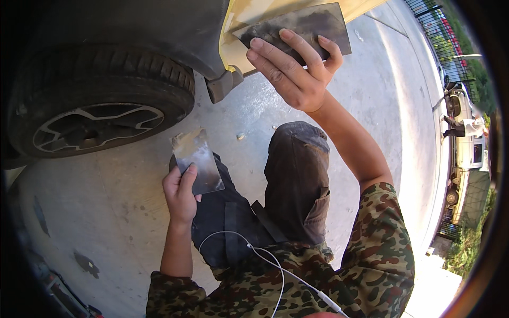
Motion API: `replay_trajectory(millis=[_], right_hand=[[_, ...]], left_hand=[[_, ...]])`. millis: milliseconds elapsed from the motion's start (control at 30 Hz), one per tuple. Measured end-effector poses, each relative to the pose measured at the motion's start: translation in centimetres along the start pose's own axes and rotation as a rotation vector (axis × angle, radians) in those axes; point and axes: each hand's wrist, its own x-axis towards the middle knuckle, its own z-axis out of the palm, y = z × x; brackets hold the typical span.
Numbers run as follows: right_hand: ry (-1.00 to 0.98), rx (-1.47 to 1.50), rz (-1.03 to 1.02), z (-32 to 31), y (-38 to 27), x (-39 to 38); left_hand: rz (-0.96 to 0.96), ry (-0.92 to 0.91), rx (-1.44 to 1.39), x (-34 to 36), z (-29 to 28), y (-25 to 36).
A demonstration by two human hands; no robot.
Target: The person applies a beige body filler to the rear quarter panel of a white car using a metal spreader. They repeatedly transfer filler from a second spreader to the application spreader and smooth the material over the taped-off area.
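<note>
My left hand [182,197] pinches a thin metal filler spreader [200,161] between thumb and fingers, above my left thigh. Beige paste clings to its upper end. Up and to the right, my right hand [297,71] has its fingers laid over a larger dark grey, metal-looking rectangular sheet [313,26]; its thumb is hidden. That sheet lies at a slant over the beige lower body panel [260,15] of a car. Whether it touches the panel all along cannot be made out. Yellow masking tape [225,37] runs down the panel's left edge beside black trim.
A car wheel [101,114] stands at the left under a dark wheel arch [111,24]. A black mudflap piece [224,86] juts out below the trim. My knees rest above the concrete floor [127,212]. A white cable [265,252] hangs over my lap. A person [466,127] and vehicles are far right.
</note>
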Motion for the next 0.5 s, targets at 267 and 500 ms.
replay_trajectory(millis=[267, 500], right_hand=[[-0.064, 0.016, 0.034, 1.1, -1.6, -1.1], [-0.016, 0.036, 0.07, 0.2, -1.9, -1.8]], left_hand=[[-0.008, 0.0, 0.017, -0.2, 0.3, 0.1], [-0.016, 0.011, 0.009, -0.5, 0.1, -0.3]])
